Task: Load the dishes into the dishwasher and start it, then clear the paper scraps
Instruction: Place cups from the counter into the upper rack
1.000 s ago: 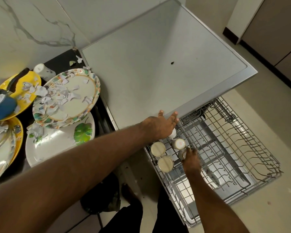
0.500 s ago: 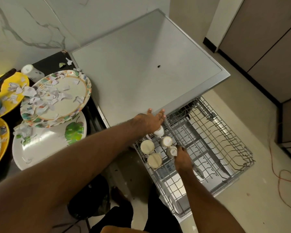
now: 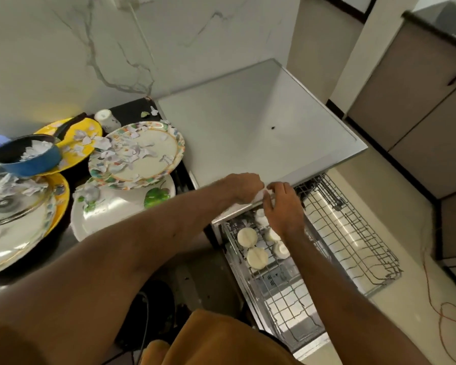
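Note:
At the front edge of the grey dishwasher top [image 3: 248,133], my left hand [image 3: 244,188] curls round a small white cup [image 3: 261,195]. My right hand [image 3: 283,209] meets it from the right, fingertips curled on the same cup. Below them the wire rack [image 3: 358,243] is pulled out, with several white cups [image 3: 257,257] standing upside down in its near left corner. On the black counter to the left, paper scraps [image 3: 121,151] litter a floral plate [image 3: 169,164], a white leaf plate [image 3: 121,214], yellow plates [image 3: 90,133] and a blue saucepan [image 3: 29,164].
A glass lid [image 3: 8,206] lies on a yellow plate at far left. One white cup [image 3: 107,119] stands at the counter's back. An orange cable [image 3: 437,306] trails over the floor right of the rack. Brown cabinets [image 3: 419,133] line the right side.
My right hand has risen from the cups in the rack to join my left hand at the dishwasher's edge. My left hand, earlier flat on that edge, now curls round a white cup.

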`<state>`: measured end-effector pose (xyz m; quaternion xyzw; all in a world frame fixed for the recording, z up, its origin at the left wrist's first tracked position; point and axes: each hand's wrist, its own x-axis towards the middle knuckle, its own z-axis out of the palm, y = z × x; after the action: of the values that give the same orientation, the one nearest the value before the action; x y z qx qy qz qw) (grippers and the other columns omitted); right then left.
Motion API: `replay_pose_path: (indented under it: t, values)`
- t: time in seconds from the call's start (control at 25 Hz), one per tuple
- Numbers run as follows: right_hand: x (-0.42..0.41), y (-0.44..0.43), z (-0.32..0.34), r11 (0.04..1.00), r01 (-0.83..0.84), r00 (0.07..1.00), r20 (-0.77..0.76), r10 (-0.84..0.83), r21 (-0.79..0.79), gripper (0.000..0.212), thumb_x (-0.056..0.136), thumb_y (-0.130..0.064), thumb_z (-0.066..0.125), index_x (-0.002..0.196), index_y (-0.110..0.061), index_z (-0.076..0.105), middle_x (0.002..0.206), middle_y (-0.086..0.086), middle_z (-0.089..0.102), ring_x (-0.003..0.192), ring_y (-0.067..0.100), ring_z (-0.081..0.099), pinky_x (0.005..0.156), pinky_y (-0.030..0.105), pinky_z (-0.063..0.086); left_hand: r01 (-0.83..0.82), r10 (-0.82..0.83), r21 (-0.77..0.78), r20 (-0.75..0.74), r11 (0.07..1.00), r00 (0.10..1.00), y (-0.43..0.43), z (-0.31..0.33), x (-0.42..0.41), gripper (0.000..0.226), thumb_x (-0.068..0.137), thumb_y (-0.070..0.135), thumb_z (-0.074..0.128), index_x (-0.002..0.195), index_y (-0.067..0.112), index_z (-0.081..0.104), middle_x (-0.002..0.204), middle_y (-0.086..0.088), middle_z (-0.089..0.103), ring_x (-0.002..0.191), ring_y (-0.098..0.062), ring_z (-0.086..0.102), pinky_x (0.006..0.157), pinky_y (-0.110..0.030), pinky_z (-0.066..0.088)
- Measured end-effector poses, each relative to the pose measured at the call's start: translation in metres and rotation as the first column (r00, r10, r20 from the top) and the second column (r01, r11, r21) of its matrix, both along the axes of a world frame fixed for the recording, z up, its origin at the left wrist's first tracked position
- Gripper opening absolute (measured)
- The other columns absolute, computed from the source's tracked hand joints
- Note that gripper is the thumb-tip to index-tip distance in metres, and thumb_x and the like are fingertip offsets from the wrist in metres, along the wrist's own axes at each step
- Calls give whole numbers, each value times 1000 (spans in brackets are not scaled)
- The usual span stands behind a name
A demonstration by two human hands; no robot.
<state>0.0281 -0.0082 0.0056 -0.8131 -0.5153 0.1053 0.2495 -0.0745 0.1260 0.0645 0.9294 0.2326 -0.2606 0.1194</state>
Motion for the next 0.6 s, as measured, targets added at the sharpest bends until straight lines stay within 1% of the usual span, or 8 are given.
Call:
replay_pose_path:
  t: [0.08,0.12,0.16,0.24,0.32,0.44,0.52,0.6]
  values:
    - [-20,26,12,996,-83,994,-69,85,29,32,104,-35,54,128,-15,60,126,5,61,111,22,58,93,41,52,-80,78,51,41,995,996,16,10,-27,42,98,19,56,139,13,57,141,-9,54,128,-29,56,102,-48,51]
    - [-33,40,15,991,-129,985,-113,131,25,32,103,-32,56,130,-15,60,127,5,61,114,24,58,96,42,52,-132,128,76,55,988,990,24,15,-45,40,98,16,59,139,14,58,140,-8,54,127,-29,57,101,-48,52]
    - [-50,53,20,982,-187,970,-155,186,5,32,102,-29,58,131,-14,60,129,6,61,116,25,59,98,41,50,-176,171,99,64,979,983,31,18,-67,38,98,15,60,136,13,60,138,-9,56,125,-30,58,99,-47,53]
    - [-88,77,26,950,-306,935,-205,287,-66,38,101,-28,62,136,-14,59,132,8,61,119,27,60,100,37,47,-301,295,79,88,950,952,43,23,-111,31,99,13,56,128,8,65,130,-12,59,121,-30,61,98,-46,54]
    - [-131,94,34,906,-407,900,-223,375,-119,45,99,-31,66,140,-14,57,134,11,60,121,29,60,101,37,46,-394,388,98,78,914,919,56,29,-159,29,98,10,54,123,7,68,126,-13,61,118,-32,62,96,-45,55]
    - [-191,114,41,830,-530,841,-230,490,-173,49,97,-29,68,142,-14,57,135,14,58,122,32,57,102,40,46,-499,489,152,100,853,867,77,37,-224,30,97,15,60,126,14,69,131,-10,58,122,-33,59,99,-45,52]
    - [-230,128,40,768,-602,798,-190,572,-217,51,95,-29,68,143,-16,58,138,13,58,125,32,56,102,40,46,-550,547,160,70,820,834,92,41,-260,29,96,13,61,124,15,71,129,-10,61,121,-31,59,98,-40,53]
    - [-260,138,37,725,-620,781,-150,607,-300,54,94,-33,69,145,-19,56,144,10,56,132,33,53,107,42,46,-605,602,157,72,780,795,101,43,-288,28,97,13,59,121,14,73,126,-10,64,118,-29,60,97,-40,54]
